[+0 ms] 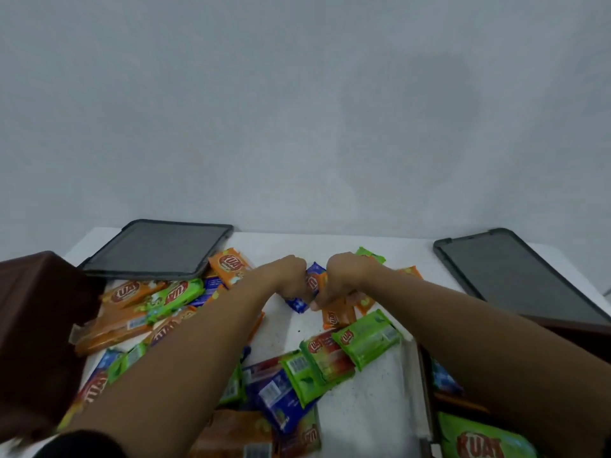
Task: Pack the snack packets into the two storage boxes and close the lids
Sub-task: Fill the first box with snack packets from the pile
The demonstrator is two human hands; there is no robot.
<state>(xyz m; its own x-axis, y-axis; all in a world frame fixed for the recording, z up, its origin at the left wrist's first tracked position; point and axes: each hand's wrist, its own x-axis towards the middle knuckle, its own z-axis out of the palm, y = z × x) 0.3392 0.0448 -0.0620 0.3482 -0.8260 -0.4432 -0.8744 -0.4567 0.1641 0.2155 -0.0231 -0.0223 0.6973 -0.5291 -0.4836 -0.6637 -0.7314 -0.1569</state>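
Note:
Both my hands reach to the far middle of the white table. My left hand point(291, 276) and my right hand point(344, 279) are closed together on a blue snack packet point(309, 285), with orange packets point(337, 317) just under my right hand. Many orange, green and blue packets lie scattered: a heap at left point(148, 309) and green ones at centre point(363, 345). A dark brown storage box point(36, 332) stands at the left edge. The second box point(426, 385) at the lower right holds a green packet point(482, 441) and a blue one.
Two dark grey lids lie flat at the back: one at the left point(155, 249), one at the right point(519, 279). A pale wall rises directly behind the white table point(363, 408). The table's far edge runs just beyond the lids.

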